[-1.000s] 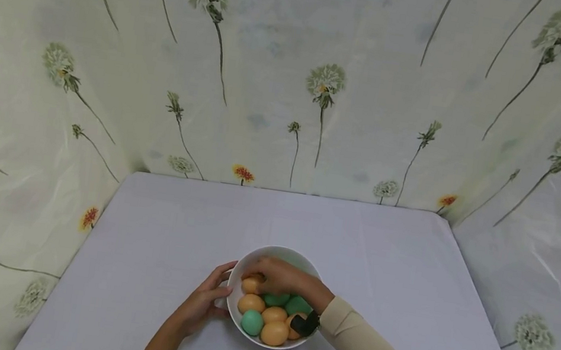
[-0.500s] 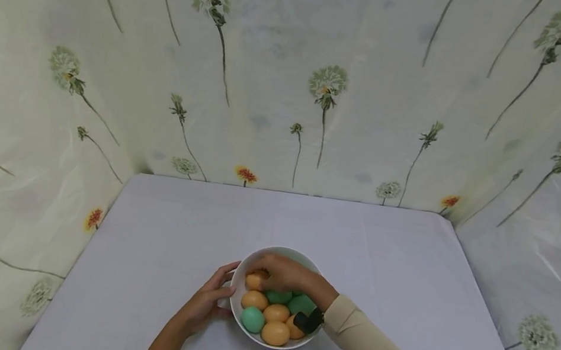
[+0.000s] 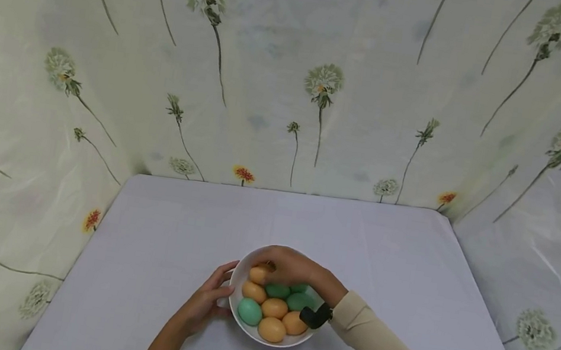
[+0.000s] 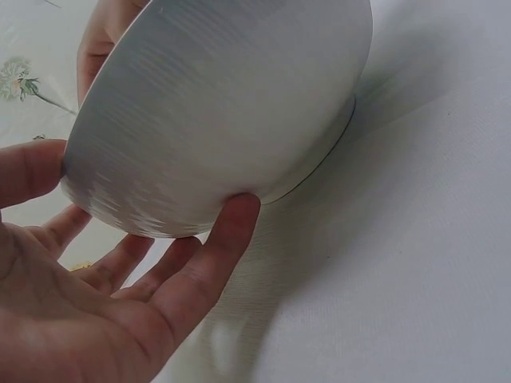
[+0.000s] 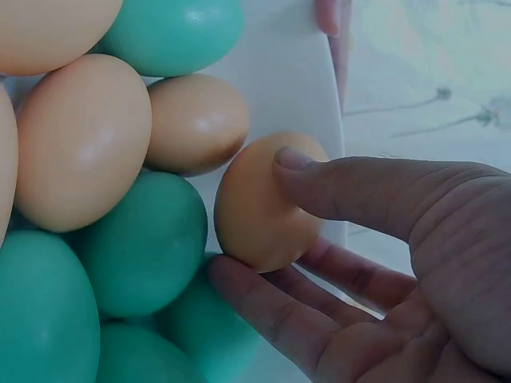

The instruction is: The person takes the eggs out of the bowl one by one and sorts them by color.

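Observation:
A white bowl (image 3: 243,253) holds several light-brown eggs (image 3: 272,329) and green eggs (image 3: 300,301); one teal egg (image 3: 250,311) lies at its near left. My left hand (image 3: 203,302) grips the bowl's left side. In the left wrist view, its thumb is at the rim and its fingertips (image 4: 241,209) touch the outer wall. My right hand (image 3: 291,267) reaches over the far part of the bowl. Between thumb and fingers it pinches a light-brown egg (image 5: 267,203), beside another brown egg (image 5: 200,124) and above green ones. Part of the bowl's far rim is hidden behind the right hand.
The bowl is on a table with a white cloth (image 3: 384,243). Flower-printed sheets (image 3: 276,49) rise behind and on both sides of it. A black wrist mount (image 3: 315,316) on the right arm overhangs the bowl's right side.
My right hand and forearm have shifted slightly right and away. The held egg has moved a little toward the far side, and the eggs at the left have shifted the same way. My left hand stays put.

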`<act>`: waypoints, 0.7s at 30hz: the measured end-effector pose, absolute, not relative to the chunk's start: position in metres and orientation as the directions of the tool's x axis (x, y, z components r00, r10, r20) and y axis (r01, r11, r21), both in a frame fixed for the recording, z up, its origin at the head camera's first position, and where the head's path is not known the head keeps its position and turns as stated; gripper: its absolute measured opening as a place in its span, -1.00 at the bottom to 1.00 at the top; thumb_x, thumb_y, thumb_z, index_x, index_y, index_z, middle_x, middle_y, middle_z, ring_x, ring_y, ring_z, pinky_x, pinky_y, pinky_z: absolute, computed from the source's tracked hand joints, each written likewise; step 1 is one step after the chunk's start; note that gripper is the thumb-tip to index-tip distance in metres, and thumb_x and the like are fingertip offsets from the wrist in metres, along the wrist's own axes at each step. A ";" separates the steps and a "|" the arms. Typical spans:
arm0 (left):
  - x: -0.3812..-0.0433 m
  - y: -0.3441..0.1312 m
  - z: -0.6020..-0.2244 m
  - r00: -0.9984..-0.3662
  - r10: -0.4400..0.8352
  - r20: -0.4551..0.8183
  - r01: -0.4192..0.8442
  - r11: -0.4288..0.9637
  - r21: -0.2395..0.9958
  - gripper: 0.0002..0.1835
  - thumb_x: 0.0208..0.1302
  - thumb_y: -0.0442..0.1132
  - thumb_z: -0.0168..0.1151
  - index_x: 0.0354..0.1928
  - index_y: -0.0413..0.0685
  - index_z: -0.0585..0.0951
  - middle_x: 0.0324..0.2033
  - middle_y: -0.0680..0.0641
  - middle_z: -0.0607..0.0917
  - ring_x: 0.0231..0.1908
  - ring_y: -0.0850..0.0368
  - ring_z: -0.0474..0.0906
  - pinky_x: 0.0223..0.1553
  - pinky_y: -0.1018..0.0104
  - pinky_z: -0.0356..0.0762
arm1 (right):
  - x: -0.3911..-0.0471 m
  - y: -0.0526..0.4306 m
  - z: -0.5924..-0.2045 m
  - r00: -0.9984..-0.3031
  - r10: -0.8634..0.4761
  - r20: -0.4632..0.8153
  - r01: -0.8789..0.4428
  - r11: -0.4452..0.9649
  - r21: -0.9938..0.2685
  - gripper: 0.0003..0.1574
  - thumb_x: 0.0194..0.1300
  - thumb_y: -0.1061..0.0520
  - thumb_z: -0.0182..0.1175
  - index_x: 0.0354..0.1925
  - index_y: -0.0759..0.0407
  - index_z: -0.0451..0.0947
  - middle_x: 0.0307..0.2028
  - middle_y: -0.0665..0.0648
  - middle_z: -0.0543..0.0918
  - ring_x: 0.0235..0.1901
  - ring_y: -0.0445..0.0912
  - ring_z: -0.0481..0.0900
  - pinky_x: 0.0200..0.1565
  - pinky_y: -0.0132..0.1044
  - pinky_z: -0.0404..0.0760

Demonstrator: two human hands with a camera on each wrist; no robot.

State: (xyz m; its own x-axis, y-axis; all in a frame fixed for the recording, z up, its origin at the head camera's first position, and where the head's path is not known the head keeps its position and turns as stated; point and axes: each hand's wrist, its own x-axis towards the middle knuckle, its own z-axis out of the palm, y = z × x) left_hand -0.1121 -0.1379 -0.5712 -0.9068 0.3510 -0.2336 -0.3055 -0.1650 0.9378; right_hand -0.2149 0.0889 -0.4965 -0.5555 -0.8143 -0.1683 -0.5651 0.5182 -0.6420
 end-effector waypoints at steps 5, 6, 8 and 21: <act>-0.112 -0.137 -0.571 -0.909 0.347 -0.231 -0.297 -0.153 0.942 -0.35 0.48 -0.16 0.05 0.54 0.12 0.12 0.49 -0.28 0.10 0.40 -0.38 0.16 0.07 -0.24 0.56 | -0.215 0.100 -0.490 -0.569 -0.807 -0.158 -0.538 0.511 -0.671 -0.49 0.28 0.21 0.34 0.20 -0.01 0.61 0.17 -0.08 0.63 0.16 -0.14 0.54 0.19 -0.10 0.54; -0.112 -0.137 -0.572 -0.910 0.344 -0.232 -0.297 -0.151 0.943 -0.35 0.48 -0.16 0.05 0.54 0.11 0.12 0.49 -0.29 0.10 0.40 -0.38 0.17 0.06 -0.24 0.56 | -0.214 0.103 -0.488 -0.573 -0.805 -0.155 -0.537 0.512 -0.671 -0.51 0.28 0.20 0.34 0.19 0.03 0.61 0.15 -0.05 0.64 0.13 -0.13 0.56 0.17 -0.09 0.56; -0.112 -0.137 -0.571 -0.909 0.342 -0.236 -0.301 -0.151 0.942 -0.34 0.47 -0.16 0.06 0.54 0.11 0.12 0.49 -0.29 0.10 0.40 -0.39 0.17 0.06 -0.23 0.56 | -0.214 0.108 -0.484 -0.581 -0.799 -0.153 -0.537 0.518 -0.666 -0.54 0.30 0.18 0.33 0.17 0.08 0.62 0.10 0.00 0.65 0.09 -0.10 0.58 0.15 -0.08 0.58; -0.110 -0.137 -0.572 -0.915 0.338 -0.221 -0.276 -0.122 0.953 -0.36 0.49 -0.12 0.03 0.54 0.12 0.12 0.48 -0.31 0.12 0.40 -0.42 0.16 0.06 -0.25 0.56 | -0.206 0.148 -0.458 -0.655 -0.745 -0.124 -0.509 0.556 -0.657 -0.49 0.33 0.06 0.33 0.21 0.15 0.59 -0.01 0.03 0.65 0.02 -0.06 0.58 0.11 0.03 0.58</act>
State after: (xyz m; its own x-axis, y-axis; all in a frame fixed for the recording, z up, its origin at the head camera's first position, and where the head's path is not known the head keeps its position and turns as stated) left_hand -0.1103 -0.1368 -0.5723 -0.9148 0.3381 -0.2210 -0.2756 -0.1224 0.9535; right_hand -0.2063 0.1477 -0.4584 -0.6550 -0.7454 -0.1240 -0.5088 0.5563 -0.6570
